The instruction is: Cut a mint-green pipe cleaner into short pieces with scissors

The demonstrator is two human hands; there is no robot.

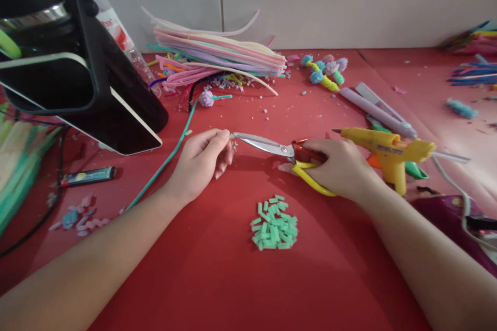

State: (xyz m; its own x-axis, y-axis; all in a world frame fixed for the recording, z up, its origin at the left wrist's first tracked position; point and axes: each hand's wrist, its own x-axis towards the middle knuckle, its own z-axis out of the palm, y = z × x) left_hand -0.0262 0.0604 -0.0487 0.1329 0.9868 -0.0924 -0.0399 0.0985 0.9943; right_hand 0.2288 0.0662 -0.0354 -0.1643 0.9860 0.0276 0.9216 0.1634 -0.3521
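My left hand (207,158) is closed in a pinch, thumb against fingers. A tiny green piece (232,136) shows at its fingertips, mostly hidden. The tip of a pair of scissors (267,146) reaches that spot, blades nearly together. My right hand (337,168) wraps round the scissors' orange and yellow handles. Below both hands, a small heap of short cut green pieces (274,225) lies on the red table (217,274). A long teal pipe cleaner (163,165) runs along the table beside my left forearm.
A yellow glue gun (388,150) and a lilac tool (376,108) lie right of my right hand. Pipe cleaner bundles (225,51) and fuzzy flowers (324,70) sit behind. At left, a black bottle (135,98) with a phone (104,121) stands near a lighter (89,176).
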